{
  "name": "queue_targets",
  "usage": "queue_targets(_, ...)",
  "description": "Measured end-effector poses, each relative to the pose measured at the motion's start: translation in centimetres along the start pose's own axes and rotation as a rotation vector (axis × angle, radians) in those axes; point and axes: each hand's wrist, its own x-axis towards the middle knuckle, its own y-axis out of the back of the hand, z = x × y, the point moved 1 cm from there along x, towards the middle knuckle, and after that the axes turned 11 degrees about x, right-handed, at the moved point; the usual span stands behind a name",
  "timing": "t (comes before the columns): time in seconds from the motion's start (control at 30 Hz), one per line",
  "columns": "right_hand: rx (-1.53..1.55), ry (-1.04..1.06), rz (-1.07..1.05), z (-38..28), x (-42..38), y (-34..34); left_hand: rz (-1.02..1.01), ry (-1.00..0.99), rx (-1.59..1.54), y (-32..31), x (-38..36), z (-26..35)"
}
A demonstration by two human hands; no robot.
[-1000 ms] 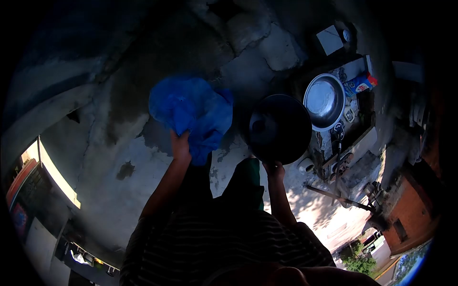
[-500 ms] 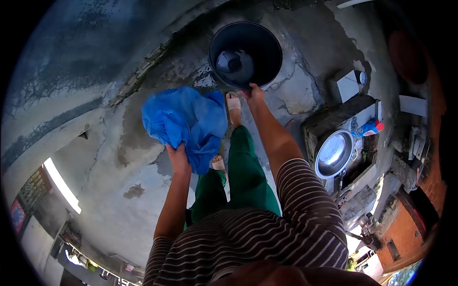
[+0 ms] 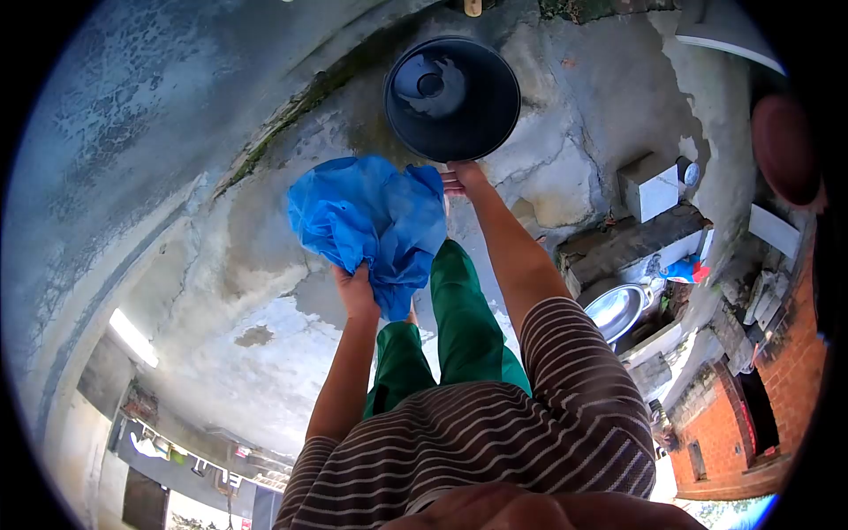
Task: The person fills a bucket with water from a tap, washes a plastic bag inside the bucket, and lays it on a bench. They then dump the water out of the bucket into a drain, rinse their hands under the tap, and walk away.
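Note:
My left hand (image 3: pixel 358 289) grips a crumpled blue cloth (image 3: pixel 371 218) and holds it out in front of me at about waist height. My right hand (image 3: pixel 459 177) is stretched forward and holds the near rim of a black bucket (image 3: pixel 452 97), which hangs over the wet concrete floor (image 3: pixel 221 256). A little water and a small object show inside the bucket. My striped shirt and green trousers (image 3: pixel 459 318) fill the lower middle of the view.
To the right, a steel basin (image 3: pixel 616 309) sits by a low concrete ledge (image 3: pixel 618 243) with a blue-and-red packet (image 3: pixel 685 269) and a white block (image 3: pixel 652 187). A brick wall (image 3: pixel 751 415) stands at the far right. A mossy seam runs along the floor at the upper left.
I have stepped from shade into light. The bucket went from beside the basin to far out ahead of me. The blue cloth has shifted a little to the right, toward the bucket.

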Motion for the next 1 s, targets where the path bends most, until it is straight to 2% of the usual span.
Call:
queue_targets(0.03, 0.002, 0.009, 0.0, -1.2, -1.0, 0.3, 0.004, 0.026, -0.005, -0.5, 0.1, 0.3)
queue_targets(0.1, -0.111, 0.457, -0.114, -4.4, -4.6, -0.3, 0.003, 0.041, -0.014, -1.1, 0.3, 1.4)
queue_targets(0.13, 0.063, 0.671, -0.199, -6.5, -7.0, -0.8, 0.001, 0.042, -0.004, -1.2, 0.3, 1.6)
queue_targets(0.17, 0.238, 0.883, -0.286, -10.8, -12.9, -2.8, -0.001, 0.042, 0.004, -1.6, 0.3, 2.1)
queue_targets(0.23, 0.288, 1.338, -0.446, -17.2, -22.8, -6.1, -0.005, 0.044, 0.001, -2.1, -0.1, 3.4)
queue_targets(0.27, 0.318, 1.538, -0.433, -19.6, -27.3, -8.2, -0.008, 0.048, 0.004, -2.3, -0.2, 4.1)
queue_targets(0.3, 0.322, 1.547, -0.435, -21.5, -29.6, -9.1, -0.013, 0.039, 0.003, -2.2, -0.3, 4.6)
queue_targets(0.37, 0.073, 1.586, -0.727, -24.3, -32.3, -10.5, -0.025, -0.001, -0.004, -2.1, -0.4, 5.2)
queue_targets(0.4, 0.07, 1.59, -0.725, -25.1, -33.4, -11.1, -0.029, -0.002, -0.007, -2.1, -0.6, 5.9)
queue_targets(0.5, 0.125, 1.427, -0.572, -26.2, -34.3, -12.5, -0.048, 0.019, -0.023, -1.5, -0.7, 7.5)
queue_targets(0.6, 0.14, 1.673, -0.39, -26.5, -34.3, -12.6, -0.088, 0.017, -0.047, 0.0, -0.9, 7.5)
queue_targets(0.63, 0.137, 1.683, -0.381, -27.4, -33.9, -12.5, -0.112, -0.017, -0.034, 0.4, -0.4, 7.4)
queue_targets(0.7, 0.368, 1.468, -0.547, -28.8, -32.8, -12.7, -0.14, -0.047, -0.025, 0.9, 0.2, 7.5)
queue_targets(0.73, 0.358, 1.423, -0.568, -29.2, -33.6, -12.9, -0.144, -0.024, -0.036, 1.4, 0.0, 8.0)
queue_targets(0.83, 0.29, 1.359, -0.576, -31.1, -32.5, -12.7, -0.158, -0.007, -0.039, 2.0, -0.2, 9.1)
queue_targets(1.0, 0.385, 1.256, -0.527, -31.2, -33.3, -13.9, -0.19, -0.02, -0.026, 2.0, 0.7, 10.2)
